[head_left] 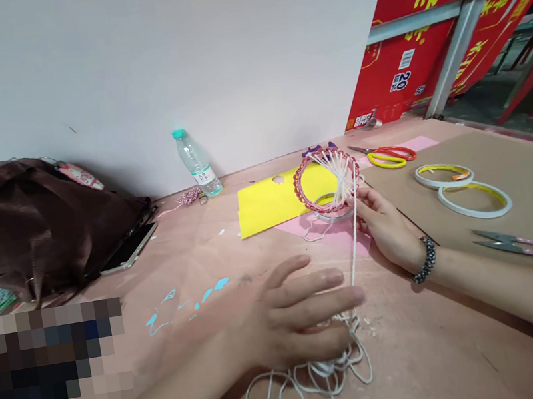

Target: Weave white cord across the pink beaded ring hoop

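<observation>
My right hand (386,224), with a dark beaded bracelet at the wrist, holds a ring (299,187) wrapped in red and pink at its lower right edge. White cord is strung across the right part of the ring in a fan. From the ring a taut strand of white cord (355,239) runs down behind the fingertips of my left hand (304,311). That hand is open, its fingers spread and pointing right, over a loose looped heap of white cord (325,379) on the table.
Yellow paper (267,203) and pink paper (353,237) lie behind the hands. Tape rolls (477,214), scissors (391,156) and snips (532,246) are right. A bottle (198,166), phone (130,249) and brown bag (38,229) stand or lie left.
</observation>
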### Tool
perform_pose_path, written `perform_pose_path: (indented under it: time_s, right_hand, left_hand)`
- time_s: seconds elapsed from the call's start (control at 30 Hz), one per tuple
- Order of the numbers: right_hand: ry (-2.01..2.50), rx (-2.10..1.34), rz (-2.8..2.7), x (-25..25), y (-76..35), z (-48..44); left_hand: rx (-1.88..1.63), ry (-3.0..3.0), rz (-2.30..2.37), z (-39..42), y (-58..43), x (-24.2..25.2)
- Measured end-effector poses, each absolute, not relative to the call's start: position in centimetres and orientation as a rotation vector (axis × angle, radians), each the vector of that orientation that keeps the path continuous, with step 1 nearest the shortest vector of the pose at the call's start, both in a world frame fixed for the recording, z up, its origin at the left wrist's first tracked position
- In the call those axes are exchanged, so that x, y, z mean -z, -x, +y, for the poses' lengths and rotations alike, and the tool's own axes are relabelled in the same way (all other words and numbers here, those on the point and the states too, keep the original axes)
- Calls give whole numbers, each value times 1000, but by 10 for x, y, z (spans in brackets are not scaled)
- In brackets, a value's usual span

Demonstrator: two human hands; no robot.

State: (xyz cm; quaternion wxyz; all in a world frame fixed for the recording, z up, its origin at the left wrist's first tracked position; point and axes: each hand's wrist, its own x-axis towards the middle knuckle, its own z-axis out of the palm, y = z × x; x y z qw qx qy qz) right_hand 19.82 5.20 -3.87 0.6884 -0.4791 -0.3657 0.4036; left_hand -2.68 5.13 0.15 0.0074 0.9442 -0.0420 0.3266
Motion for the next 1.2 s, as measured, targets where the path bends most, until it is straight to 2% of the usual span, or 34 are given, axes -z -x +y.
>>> perform_pose_path:
  time_s: [0.07,0.13,0.23,0.3,0.4,0.63,0.9,0.97,1.07,1.2]
  right_hand:
    - [1084,-897,-823,39,-199,52]
    - [1097,-878,-832,37,-199,52]
    - [1106,-852,-863,33,-199,50]
    - [1113,-838,-902,30,-197,49]
    - [1149,-811,-963,28,-194,47]
    - [1179,-607,-1220,31,-190,44]
    - [1233,-157,-1538,34,-192,41]
    - [1234,-91,-1561,35,-193,40]
    - [1174,22,-1648,35,-192,38]
    - [1038,261,-1808,33,-188,35]
  left_hand:
    - [-739,-2886,-135,48,24,2]
    - [-698,-2637,-106,50,23,9]
    - [-844,-2257,834,54,22,13]
    - [-865,-1938,1053,56,20,10]
    - [-765,-1749,1037,56,17,4]
    - [-492,-1883,939,65,19,9]
    - [-1111,-2222,627,65,34,-2]
    - [-1070,-2099,562,60,32,-4]
    - [-877,-1593,651,54,23,1]
    - [-830,-1217,697,51,12,7]
